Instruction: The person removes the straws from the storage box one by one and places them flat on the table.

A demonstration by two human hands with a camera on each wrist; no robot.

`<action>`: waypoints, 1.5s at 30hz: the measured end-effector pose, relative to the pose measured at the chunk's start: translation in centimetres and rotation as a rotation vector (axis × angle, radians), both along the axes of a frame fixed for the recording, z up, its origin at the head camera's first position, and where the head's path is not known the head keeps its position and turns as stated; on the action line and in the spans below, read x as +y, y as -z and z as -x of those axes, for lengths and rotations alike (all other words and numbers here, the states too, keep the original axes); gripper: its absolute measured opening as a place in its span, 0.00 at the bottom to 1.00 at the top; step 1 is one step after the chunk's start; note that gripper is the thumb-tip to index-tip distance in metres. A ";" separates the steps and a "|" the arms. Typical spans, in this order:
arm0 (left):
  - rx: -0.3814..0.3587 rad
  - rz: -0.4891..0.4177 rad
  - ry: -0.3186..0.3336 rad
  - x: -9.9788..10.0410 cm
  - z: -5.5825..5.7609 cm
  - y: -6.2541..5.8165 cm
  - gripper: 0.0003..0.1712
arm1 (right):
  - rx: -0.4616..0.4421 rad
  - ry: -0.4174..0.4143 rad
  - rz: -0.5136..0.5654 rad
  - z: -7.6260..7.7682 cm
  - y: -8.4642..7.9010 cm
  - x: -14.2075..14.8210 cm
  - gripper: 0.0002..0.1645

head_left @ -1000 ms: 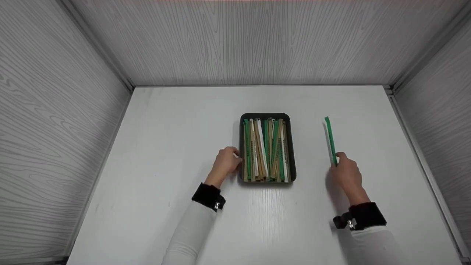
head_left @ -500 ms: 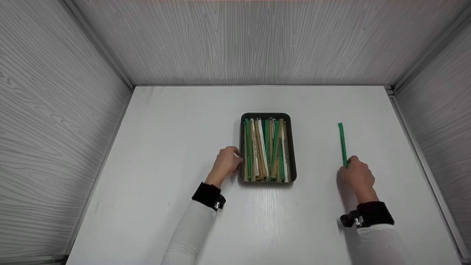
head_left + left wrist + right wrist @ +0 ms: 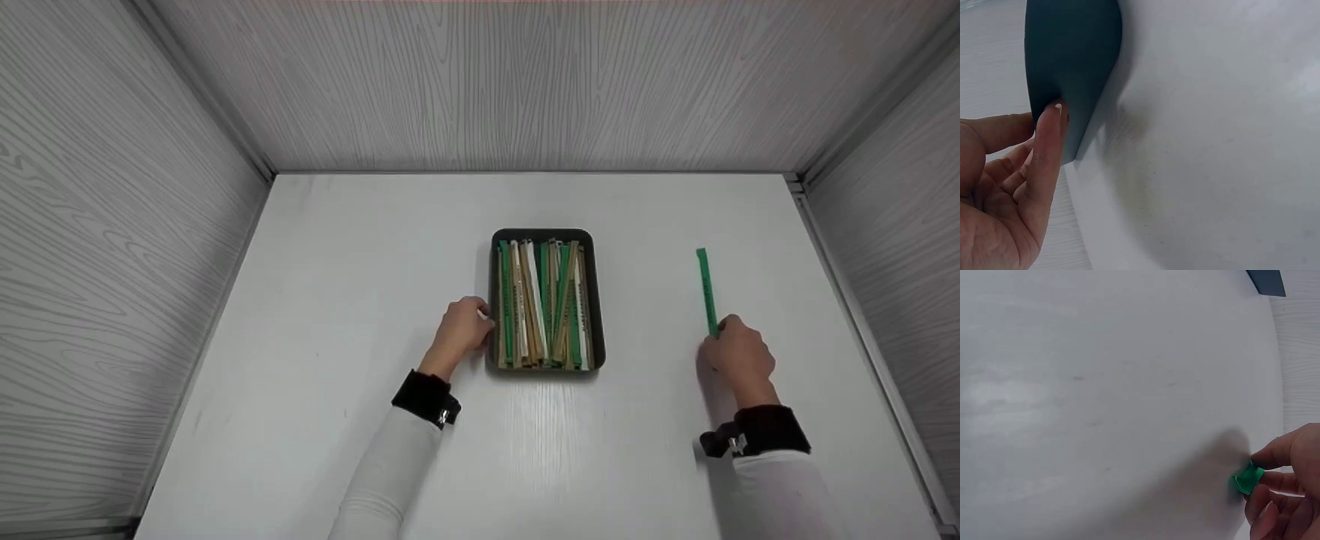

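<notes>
A dark tray (image 3: 599,330) stands upright on the white table, filled with long, thin paper-wrapped sticks (image 3: 534,304) in green, white and brown. My left hand (image 3: 460,330) pinches the tray's left wall near the front; in the left wrist view one finger (image 3: 1049,140) presses the wall's outer side. Right of the tray, my right hand (image 3: 741,352) pinches the near end of a green paper-wrapped stick (image 3: 707,289), which points away from me. The right wrist view shows the stick's green end (image 3: 1248,478) between thumb and fingers, close to the table. Its middle is hidden by the hand.
The white table (image 3: 337,300) is bounded by a grey wood-grain back wall (image 3: 480,90), a left wall (image 3: 97,262) and a right wall (image 3: 892,187). A corner of the dark tray shows at the top of the right wrist view.
My right hand has moved right, farther from the tray, with the green paper-wrapped stick in its fingers. The stick now lies lower against the table. My left hand and the tray have stayed put.
</notes>
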State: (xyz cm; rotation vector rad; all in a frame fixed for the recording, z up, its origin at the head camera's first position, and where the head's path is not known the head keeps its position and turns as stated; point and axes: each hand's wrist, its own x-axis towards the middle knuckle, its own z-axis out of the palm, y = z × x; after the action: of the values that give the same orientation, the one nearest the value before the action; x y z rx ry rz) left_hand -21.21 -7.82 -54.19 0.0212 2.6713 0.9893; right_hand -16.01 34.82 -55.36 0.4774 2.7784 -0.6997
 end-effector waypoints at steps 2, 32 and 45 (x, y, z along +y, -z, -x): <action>-0.004 -0.003 0.000 0.0 0.0 0.0 0.10 | 0.029 0.011 -0.017 0.0 -0.1 -0.2 0.24; 0.010 -0.007 -0.001 0.3 0.0 0.2 0.11 | 0.236 -0.431 0.052 1.7 -2.5 -18.4 0.25; -0.020 -0.106 -0.014 0.1 0.0 0.4 0.14 | 0.218 -0.449 -0.006 2.3 -0.7 -20.1 0.20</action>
State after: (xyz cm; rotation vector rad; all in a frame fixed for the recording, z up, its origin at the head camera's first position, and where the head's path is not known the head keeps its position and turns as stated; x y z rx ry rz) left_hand -21.17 -7.70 -54.62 0.0146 2.6017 1.1278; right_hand -18.27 14.71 -54.71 -0.2367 2.9282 -0.6646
